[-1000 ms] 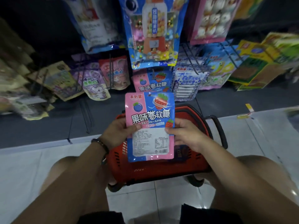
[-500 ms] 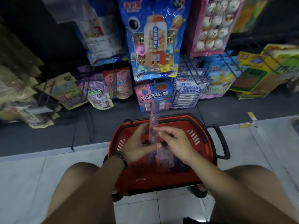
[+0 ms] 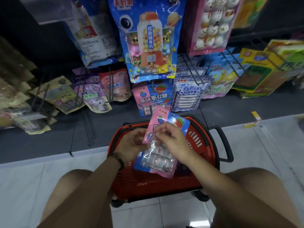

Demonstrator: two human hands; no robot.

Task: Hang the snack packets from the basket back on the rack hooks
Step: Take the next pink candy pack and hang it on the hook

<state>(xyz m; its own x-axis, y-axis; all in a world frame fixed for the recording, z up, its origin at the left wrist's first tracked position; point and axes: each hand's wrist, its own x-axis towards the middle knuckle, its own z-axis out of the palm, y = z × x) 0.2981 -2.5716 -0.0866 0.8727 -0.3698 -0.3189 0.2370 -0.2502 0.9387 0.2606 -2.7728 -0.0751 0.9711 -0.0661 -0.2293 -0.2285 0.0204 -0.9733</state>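
Head view: left hand and right hand are pinching one snack packet above the basket; hanging it on a hook is remaining

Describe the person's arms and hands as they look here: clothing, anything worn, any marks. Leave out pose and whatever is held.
Both forearms are bare to the frame's edge, no sleeves in view. The left hand and right hand wear no gloves, and no rings show. A dark band, bracelet or watch, circles the left wrist; the right wrist is bare.
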